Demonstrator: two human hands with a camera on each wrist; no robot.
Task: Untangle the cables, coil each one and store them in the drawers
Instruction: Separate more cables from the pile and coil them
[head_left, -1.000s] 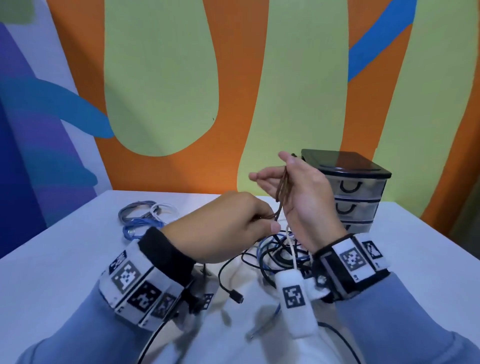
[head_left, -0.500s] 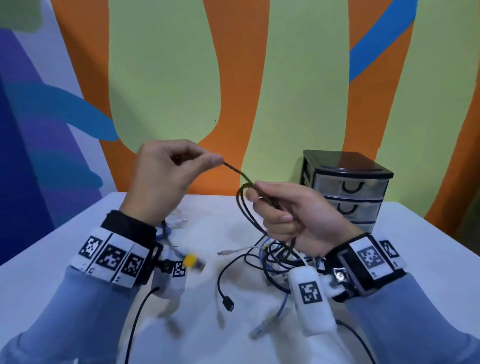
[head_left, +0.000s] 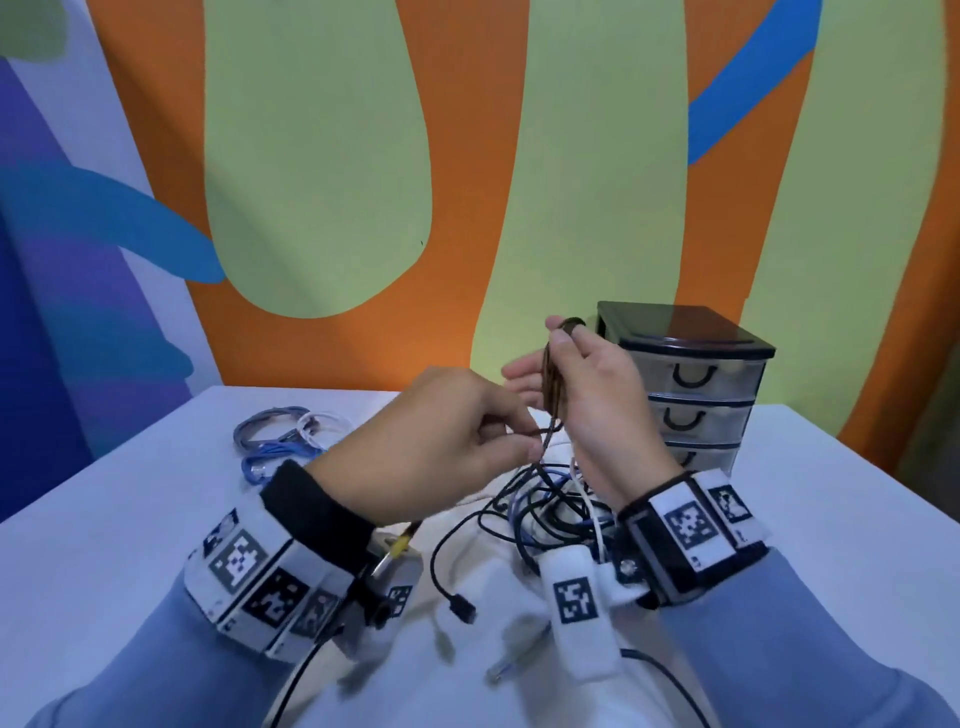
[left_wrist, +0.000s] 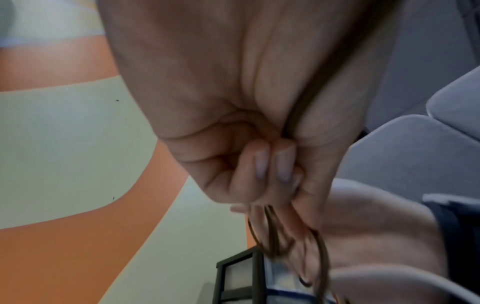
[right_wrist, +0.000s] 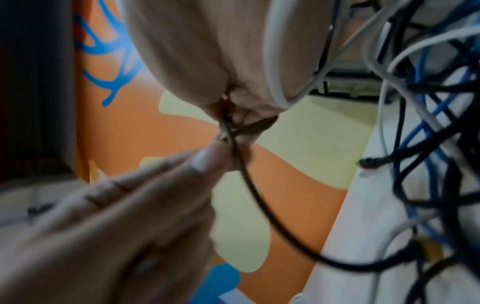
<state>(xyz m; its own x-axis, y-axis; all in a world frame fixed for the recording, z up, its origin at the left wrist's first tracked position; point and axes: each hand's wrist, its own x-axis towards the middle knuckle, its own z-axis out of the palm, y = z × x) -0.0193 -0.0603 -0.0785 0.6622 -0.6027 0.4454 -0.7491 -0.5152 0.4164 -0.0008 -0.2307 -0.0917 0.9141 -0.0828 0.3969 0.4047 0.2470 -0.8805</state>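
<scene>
Coiling is under way on one cable only: you are holding the brown cable (head_left: 551, 382) as a small bundle of loops in your right hand (head_left: 597, 405), thumb and fingers clamped on it, up above the middle of the counter (head_left: 104, 519). Your left hand (head_left: 436, 431) is pinching the cable's free run just left of the bundle, fingers together on the strand, feeding the next loop. By my reading, this coil is nearly wound but not yet stored. At the far left, two coiled cables (head_left: 283, 436), grey and blue with a white one, are lying on the counter rather than in a drawer. Below your hands, the tangle of black, blue and white cables (head_left: 540, 509) is waiting. The drawer unit (head_left: 696, 395) at the far right is standing with all three drawers closed, so most of the job remains.
</scene>
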